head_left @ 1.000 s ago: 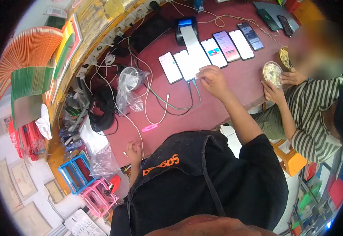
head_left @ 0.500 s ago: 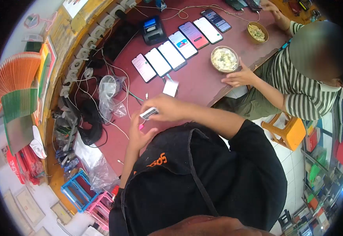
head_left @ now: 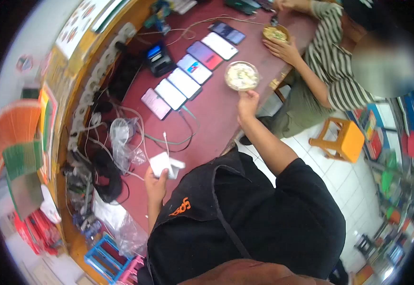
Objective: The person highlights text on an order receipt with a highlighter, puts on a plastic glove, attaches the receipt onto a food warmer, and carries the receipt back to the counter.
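My left hand holds a folded white paper slip just above the dark red table, close to my body. My right hand is stretched out to the table's near edge, and its fingers touch the rim of a round bowl of pale food. A row of several phones lies face up beyond the bowl, some with lit screens. Charging cables trail from the phones toward me.
A person in a striped shirt sits at the right with a hand by a second bowl. A small receipt printer stands behind the phones. A clear plastic bag, black cables, power strips, an orange stool.
My right hand left the paper slip near my body and reached out to the bowl. My left hand now holds the slip alone. The view swung left, and the bowl sits further from the seated person.
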A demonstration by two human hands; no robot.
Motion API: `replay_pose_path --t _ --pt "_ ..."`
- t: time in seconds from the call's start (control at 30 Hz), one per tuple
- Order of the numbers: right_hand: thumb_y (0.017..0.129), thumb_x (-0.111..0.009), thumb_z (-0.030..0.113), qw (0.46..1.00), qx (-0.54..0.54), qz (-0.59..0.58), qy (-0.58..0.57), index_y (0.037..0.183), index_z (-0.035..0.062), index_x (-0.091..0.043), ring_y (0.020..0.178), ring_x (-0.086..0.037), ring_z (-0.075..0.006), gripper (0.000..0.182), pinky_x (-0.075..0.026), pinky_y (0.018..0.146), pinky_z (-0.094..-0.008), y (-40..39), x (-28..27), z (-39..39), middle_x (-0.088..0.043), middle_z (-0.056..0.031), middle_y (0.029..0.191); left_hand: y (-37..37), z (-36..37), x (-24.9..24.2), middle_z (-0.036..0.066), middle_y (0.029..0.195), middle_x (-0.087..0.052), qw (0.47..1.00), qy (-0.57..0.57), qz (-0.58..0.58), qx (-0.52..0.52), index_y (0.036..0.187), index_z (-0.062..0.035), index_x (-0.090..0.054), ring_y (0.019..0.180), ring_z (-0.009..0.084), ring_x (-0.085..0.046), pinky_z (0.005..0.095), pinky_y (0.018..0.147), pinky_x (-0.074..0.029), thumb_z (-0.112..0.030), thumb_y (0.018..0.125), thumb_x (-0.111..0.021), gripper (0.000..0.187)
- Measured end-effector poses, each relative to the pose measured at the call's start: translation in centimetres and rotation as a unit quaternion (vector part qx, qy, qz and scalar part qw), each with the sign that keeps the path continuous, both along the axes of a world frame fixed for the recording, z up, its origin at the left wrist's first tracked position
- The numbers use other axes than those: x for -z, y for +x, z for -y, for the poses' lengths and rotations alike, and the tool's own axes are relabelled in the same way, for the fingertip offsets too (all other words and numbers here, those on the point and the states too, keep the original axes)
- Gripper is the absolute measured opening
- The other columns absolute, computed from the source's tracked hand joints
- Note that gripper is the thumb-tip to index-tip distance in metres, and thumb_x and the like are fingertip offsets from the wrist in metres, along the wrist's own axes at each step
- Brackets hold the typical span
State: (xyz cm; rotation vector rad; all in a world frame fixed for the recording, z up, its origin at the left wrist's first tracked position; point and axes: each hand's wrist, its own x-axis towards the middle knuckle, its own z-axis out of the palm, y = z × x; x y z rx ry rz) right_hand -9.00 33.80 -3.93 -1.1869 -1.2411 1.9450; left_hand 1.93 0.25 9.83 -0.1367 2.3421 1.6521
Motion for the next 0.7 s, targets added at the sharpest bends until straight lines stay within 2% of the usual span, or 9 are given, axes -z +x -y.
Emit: replay_pose_path --t 0.07,0.1,0.13,0.2,0.4,0.57,0.6,0.67,0.7 --pt "0.084 -0.07 0.016 0.994 0.02 0.105 0.026 0.105 0.0038 -0.045 0.086 -0.052 -0.0148 0.035 -0.045 0.077 -0.0306 0.9 5.1 -2.4 -0.053 -0.006 0.09 0.5 0.6 0.5 0.006 0.1 -0.062 0.998 -0.026 -0.029 -0.046 0.112 0.0011 -0.055 0.09 0.0123 -0.057 0.0272 0.078 -0.046 -0.005 0.086 -0.064 0.029" --pt "0.08 -0.073 0.02 0.989 0.052 0.104 0.094 0.106 0.003 -0.046 0.086 -0.053 -0.0176 0.041 -0.046 0.079 -0.0335 1.7 2.0 -2.2 -0.053 -0.0064 0.09 0.5 1.5 1.1 0.007 0.102 -0.06 0.998 -0.012 0.009 -0.053 0.115 0.0014 -0.052 0.091 0.0147 -0.057 0.0291 0.082 -0.046 -0.004 0.085 -0.063 0.032" --pt "0.078 -0.075 0.023 0.974 0.058 0.126 0.178 0.108 0.0022 -0.047 0.087 -0.055 -0.0203 0.046 -0.046 0.08 -0.0355 0.9 6.4 -3.1 -0.055 -0.0086 0.091 0.5 1.2 0.6 0.008 0.104 -0.058 0.998 -0.046 -0.031 -0.036 0.116 0.0022 -0.05 0.093 0.0162 -0.057 0.0308 0.084 -0.046 -0.002 0.084 -0.062 0.034" --pt "0.076 -0.073 0.021 0.987 0.073 0.116 0.081 0.106 0.0016 -0.051 0.087 -0.059 -0.0249 0.041 -0.047 0.08 -0.0368 0.1 4.0 -3.4 -0.059 -0.0112 0.091 0.8 1.9 0.9 0.01 0.108 -0.057 0.998 -0.023 -0.044 -0.031 0.123 0.0028 -0.045 0.097 0.0175 -0.056 0.0317 0.084 -0.046 0.001 0.084 -0.058 0.04" --pt "0.074 -0.069 0.014 0.984 0.098 0.15 -0.006 0.103 0.0055 -0.052 0.087 -0.061 -0.027 0.035 -0.048 0.079 -0.0381 -1.3 2.6 -4.1 -0.061 -0.0123 0.091 0.5 4.0 1.2 0.011 0.112 -0.055 0.999 0.031 0.016 -0.015 0.13 0.0017 -0.038 0.1 0.0202 -0.057 0.034 0.088 -0.046 0.003 0.084 -0.058 0.05" --pt "0.074 -0.068 0.021 0.941 -0.014 0.275 0.198 0.096 0.0014 -0.06 0.095 -0.062 -0.0333 0.03 -0.048 0.082 -0.0413 0.1 1.8 -5.6 -0.065 -0.0202 0.097 1.4 4.6 0.8 0.011 0.12 -0.052 0.989 0.143 0.032 -0.022 0.135 0.0007 -0.038 0.111 0.0226 -0.053 0.037 0.097 -0.043 0.007 0.079 -0.053 0.058" --pt "0.077 -0.068 0.023 0.899 -0.04 0.308 0.309 0.1 -0.002 -0.06 0.095 -0.063 -0.0339 0.035 -0.048 0.082 -0.0421 -0.7 6.3 -6.4 -0.064 -0.0223 0.102 1.8 5.4 1.1 0.01 0.121 -0.053 0.988 0.156 0.022 -0.002 0.134 -0.0001 -0.039 0.111 0.0221 -0.054 0.0365 0.097 -0.042 0.004 0.078 -0.054 0.058" --pt "0.082 -0.066 0.022 0.926 -0.032 0.27 0.262 0.099 -0.0047 -0.058 0.083 -0.064 -0.0302 0.033 -0.051 0.075 -0.0423 0.2 7.8 -5.7 -0.062 -0.0217 0.102 2.8 7.0 1.5 0.009 0.119 -0.053 0.988 0.153 0.011 -0.026 0.133 -0.0005 -0.041 0.11 0.0198 -0.054 0.0342 0.096 -0.042 0.005 0.075 -0.052 0.059" --pt "0.083 -0.064 0.016 0.956 -0.091 0.233 0.15 0.108 -0.0049 -0.054 0.078 -0.062 -0.0274 0.035 -0.054 0.065 -0.0395 1.1 9.7 -6.4 -0.061 -0.0176 0.097 3.3 8.3 2.0 0.009 0.118 -0.055 0.987 0.149 0.038 -0.037 0.132 -0.0008 -0.041 0.11 0.0194 -0.054 0.0331 0.095 -0.043 0.007 0.073 -0.049 0.06"
